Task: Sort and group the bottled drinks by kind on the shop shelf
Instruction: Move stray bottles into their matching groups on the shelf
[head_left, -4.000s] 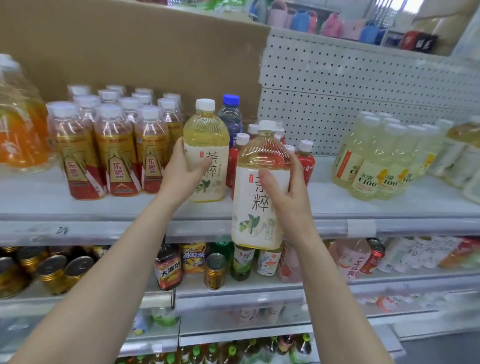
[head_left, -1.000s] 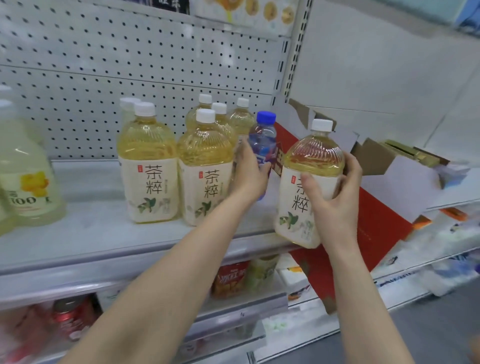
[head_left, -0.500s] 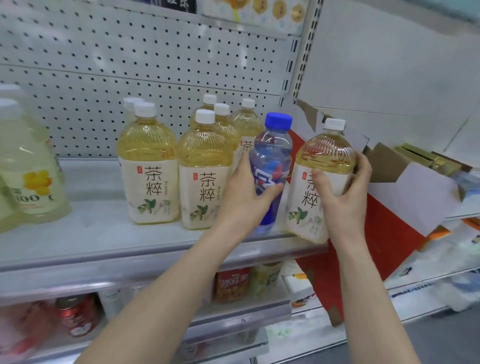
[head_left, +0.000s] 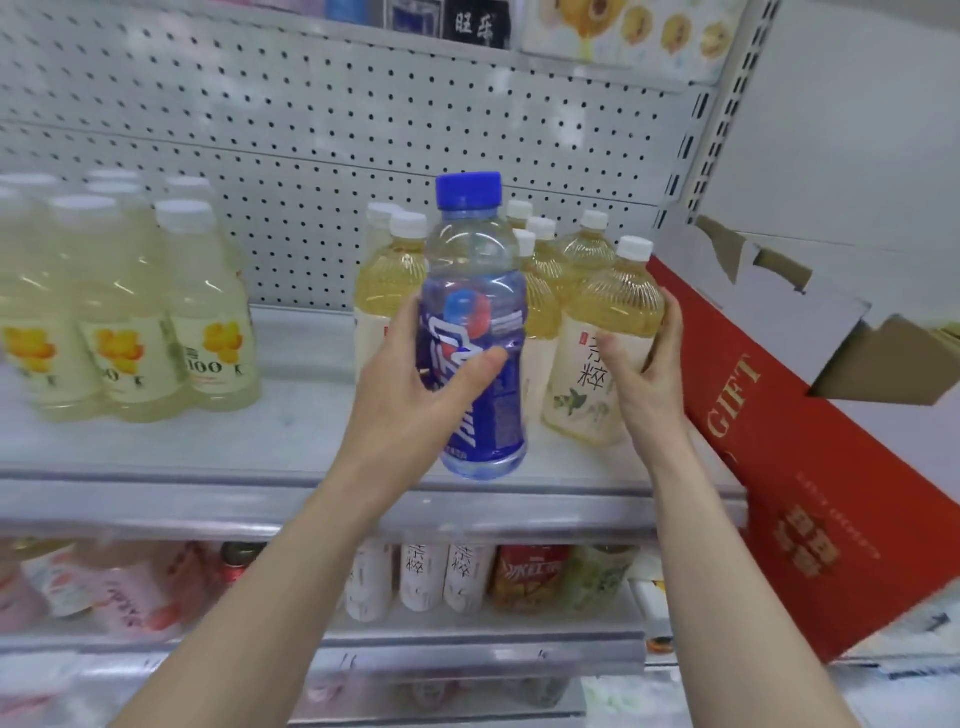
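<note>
My left hand grips a clear bottle with a blue cap and blue label, held up in front of the shelf, off its surface. My right hand grips a yellow tea bottle with a white cap and white label, which stands on the white shelf at the right end of a group of several like tea bottles. The blue bottle hides part of that group.
Several pale yellow C100 bottles stand at the shelf's left. A red GIFT box leans against the shelf's right end, with torn white cardboard above it. Mixed bottles and cans fill the lower shelf. White pegboard backs the shelf.
My left hand has lifted the blue bottle off the shelf and drawn it toward me. My right hand has set the tea bottle down beside the other tea bottles and still holds it.
</note>
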